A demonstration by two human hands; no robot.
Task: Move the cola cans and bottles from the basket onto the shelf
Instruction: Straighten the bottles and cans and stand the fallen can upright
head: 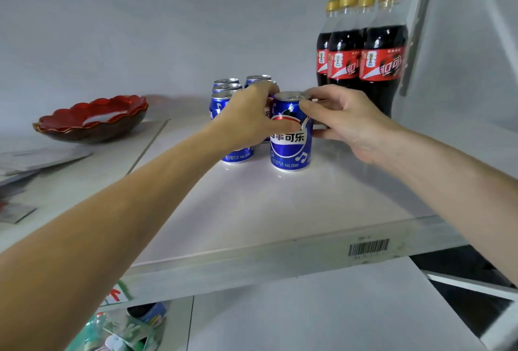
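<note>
— Where is the can now?

— The blue Pepsi can stands on the white shelf, just beside the other blue cans, near the cola bottles.

— What could go wrong?

— If I push sideways, it may knock its neighbours over.

— And your hands?

— My left hand and right hand both grasp this can, fingers half curled.

- The front of the white shelf lies bare right up to its edge, open to a reach from the front.
- Blue cans cluster mid-shelf; both hands close round the front one.
- Four cola bottles block the back right corner.
- A red bowl fills the far left.
</note>
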